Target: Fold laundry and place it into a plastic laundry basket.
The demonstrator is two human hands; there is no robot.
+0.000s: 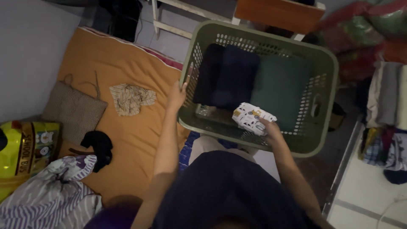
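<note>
Gripping the basket [326,68] rim, left hand [177,96] — right hand [271,129] seemingly clasps the folded patterned cloth [251,116] inside.

Basket [326,80] mouth stood open from above; dark folded clothes [229,76] and green cloth [280,87] filled far half, near strip free. Mattress [127,140] mostly bare, rag [131,98], bag [74,109] scattered.
</note>
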